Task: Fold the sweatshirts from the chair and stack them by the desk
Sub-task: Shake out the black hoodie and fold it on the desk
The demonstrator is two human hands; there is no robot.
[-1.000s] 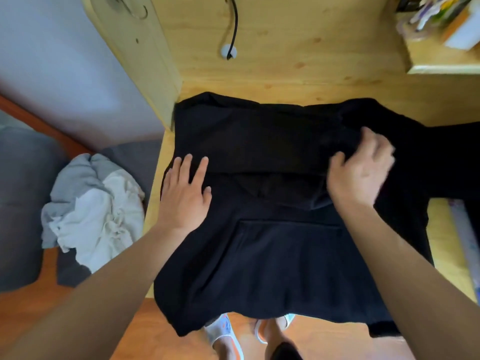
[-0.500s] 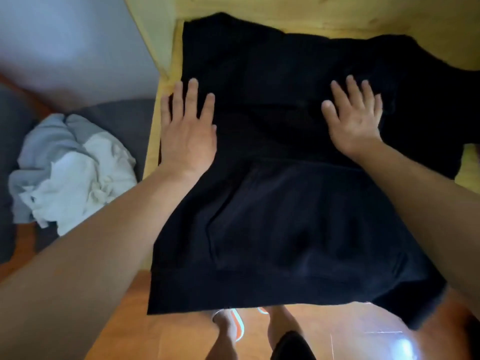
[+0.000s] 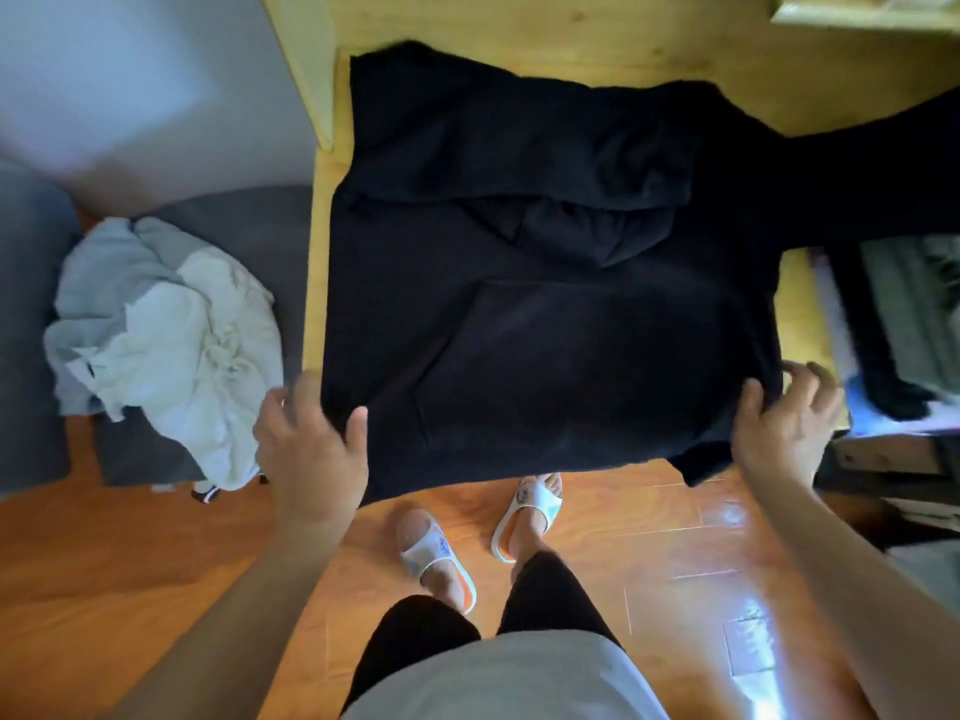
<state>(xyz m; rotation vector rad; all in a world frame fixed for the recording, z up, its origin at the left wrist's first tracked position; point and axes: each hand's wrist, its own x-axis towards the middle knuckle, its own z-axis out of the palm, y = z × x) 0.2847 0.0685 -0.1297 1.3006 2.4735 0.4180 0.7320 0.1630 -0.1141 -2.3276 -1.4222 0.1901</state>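
Note:
A black hooded sweatshirt (image 3: 545,304) lies spread on the wooden desk (image 3: 649,49), its hem hanging over the near edge and one sleeve trailing off to the right. My left hand (image 3: 311,439) pinches the hem's left corner, thumb on top of the cloth. My right hand (image 3: 784,423) grips the hem's right corner, thumb over the fabric. A pile of white and grey sweatshirts (image 3: 166,335) lies crumpled on the grey chair (image 3: 234,226) to the left.
A wooden side panel (image 3: 306,59) rises at the desk's left rear. A shelf (image 3: 862,18) sits at the back right. Boxes and clutter (image 3: 904,324) stand to the right. My slippered feet (image 3: 483,532) are on the wooden floor below the desk edge.
Both hands left the sweatshirt's chest, where they pressed flat, and came down to the near hem, taking hold of its two corners. The view pulled back.

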